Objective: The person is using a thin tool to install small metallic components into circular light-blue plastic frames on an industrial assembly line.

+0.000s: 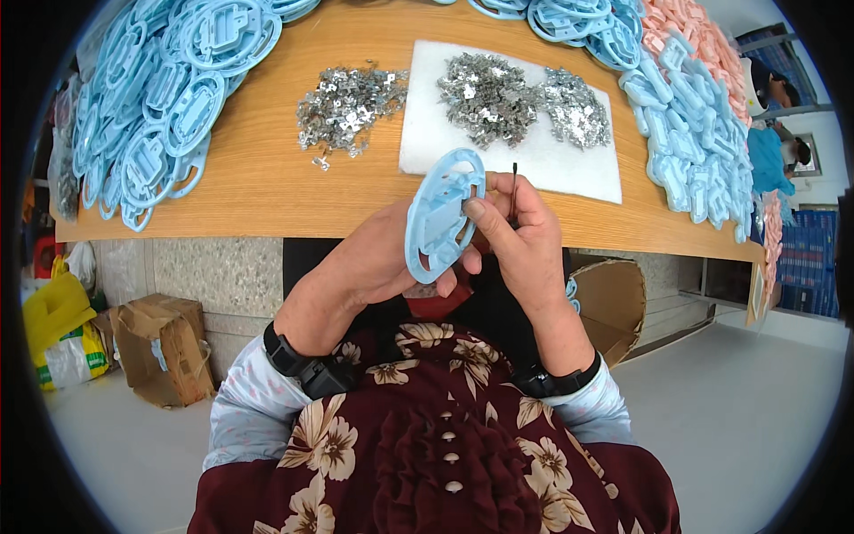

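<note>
In front of my body, just over the table's near edge, my left hand (372, 254) holds a light blue oval plastic part (445, 218), tilted nearly upright. The part has cut-out slots along its rim and a raised rectangular frame in its middle. Most of my left fingers are hidden behind it. My right hand (525, 240) presses its thumb on the part's right side. A thin dark rod-like tool (514, 191) points upward from the right fingers; its lower end is hidden, and its exact kind cannot be made out.
Small metal clips lie in a heap (347, 107) on the wooden table (267, 178) and in two more on a white foam sheet (569, 178). Blue oval parts are piled (151, 116) at left; smaller blue pieces (694, 142) and pink pieces (698, 40) at right. Cardboard boxes (165, 347) stand below.
</note>
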The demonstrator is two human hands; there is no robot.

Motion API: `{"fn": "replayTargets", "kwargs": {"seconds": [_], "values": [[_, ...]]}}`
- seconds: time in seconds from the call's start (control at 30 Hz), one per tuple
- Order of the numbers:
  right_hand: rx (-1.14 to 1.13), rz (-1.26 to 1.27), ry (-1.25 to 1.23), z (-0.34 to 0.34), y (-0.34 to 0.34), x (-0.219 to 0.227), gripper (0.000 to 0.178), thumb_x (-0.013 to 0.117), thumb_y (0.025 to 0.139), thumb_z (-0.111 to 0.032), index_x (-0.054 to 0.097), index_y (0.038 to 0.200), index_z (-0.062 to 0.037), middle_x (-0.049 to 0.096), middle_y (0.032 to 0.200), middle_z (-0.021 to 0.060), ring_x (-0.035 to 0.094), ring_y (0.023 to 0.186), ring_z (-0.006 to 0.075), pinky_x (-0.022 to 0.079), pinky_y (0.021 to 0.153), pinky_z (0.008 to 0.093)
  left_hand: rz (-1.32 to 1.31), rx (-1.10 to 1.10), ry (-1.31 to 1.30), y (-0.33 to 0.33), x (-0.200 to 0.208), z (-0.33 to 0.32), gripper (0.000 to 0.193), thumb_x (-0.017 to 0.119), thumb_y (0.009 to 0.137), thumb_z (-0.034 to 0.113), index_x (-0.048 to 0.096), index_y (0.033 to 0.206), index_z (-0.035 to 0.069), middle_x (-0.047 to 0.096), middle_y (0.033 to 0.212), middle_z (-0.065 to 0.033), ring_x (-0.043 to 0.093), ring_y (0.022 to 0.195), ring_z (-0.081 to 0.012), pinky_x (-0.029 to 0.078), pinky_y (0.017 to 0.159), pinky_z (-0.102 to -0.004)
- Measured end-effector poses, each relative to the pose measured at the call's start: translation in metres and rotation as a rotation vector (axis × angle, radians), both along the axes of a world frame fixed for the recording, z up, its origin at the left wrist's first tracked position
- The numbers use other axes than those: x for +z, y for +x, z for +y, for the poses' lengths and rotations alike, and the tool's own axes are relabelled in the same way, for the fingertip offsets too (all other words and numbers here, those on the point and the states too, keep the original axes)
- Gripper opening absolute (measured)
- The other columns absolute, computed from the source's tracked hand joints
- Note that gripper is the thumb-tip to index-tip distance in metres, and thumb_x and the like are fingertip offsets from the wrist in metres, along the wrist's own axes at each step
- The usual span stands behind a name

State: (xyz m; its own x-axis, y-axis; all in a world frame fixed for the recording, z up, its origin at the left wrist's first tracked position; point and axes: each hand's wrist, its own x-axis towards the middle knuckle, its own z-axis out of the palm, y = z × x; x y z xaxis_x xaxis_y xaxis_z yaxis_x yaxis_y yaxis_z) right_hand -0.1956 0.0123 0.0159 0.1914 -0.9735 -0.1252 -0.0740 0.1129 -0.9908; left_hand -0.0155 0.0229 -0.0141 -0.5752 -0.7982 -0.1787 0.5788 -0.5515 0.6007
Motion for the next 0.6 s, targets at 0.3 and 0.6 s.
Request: {"fn": "replayTargets", "kwargs": {"seconds": [0.3,0.6], "values": [[-0.02,0.067,-0.223,0.005,-0.002,0.016,0.027,0.076,0.089,-0.014,0.063,0.11,-0.0012,0.055,0.076,-0.0045,0.047,0.066,0.0025,0.04,0.06,0.0199,0.198,0.072,0.024,0.009,-0.002,-0.004,0.043,0.046,0.107,0.031,0.047,0.139,0.002,0.06,0.121,-0.0156,0.069,0.098,-0.0256,0.058,0.065,-0.034],[0.184,0.07,-0.128,0.005,-0.003,0.049,0.01,0.066,0.094,-0.004,0.067,0.102,0.0001,0.065,0.083,-0.0029,0.054,0.07,0.0023,0.043,0.062,0.0194,-0.423,0.441,-0.451,0.035,0.027,0.011,0.042,0.049,0.1,0.011,0.042,0.141,0.005,0.062,0.118,-0.009,0.064,0.103,-0.0178,0.052,0.091,-0.034]]}}
